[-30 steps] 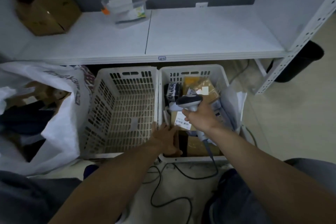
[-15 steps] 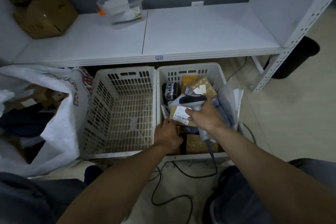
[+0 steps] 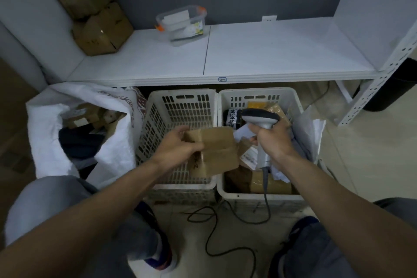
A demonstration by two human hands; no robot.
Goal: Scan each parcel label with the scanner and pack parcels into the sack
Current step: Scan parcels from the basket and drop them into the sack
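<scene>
Since half a second ago, lifted the brown parcel (image 3: 216, 149) out of the right crate (image 3: 295, 106) and carried it leftward, now in the air over the left crate (image 3: 180, 95). At far left, the white sack (image 3: 45, 124), open at the mouth, with packed parcels (image 3: 79, 122) inside. Then the left hand (image 3: 178, 149), grip clamped on the left end of the brown parcel. No label visible on the face turned up, only tape and some handwriting. Further right the scanner (image 3: 259, 117), above the right crate, grip of the right hand (image 3: 274, 140) closed round its handle, cable (image 3: 266, 187) hanging over the crate front to the floor. Possible to go wrong from here: packing unscanned, with the label turned away from the scanner; dropping, because of holding by one end only; snagging the cable on the crate rim.
</scene>
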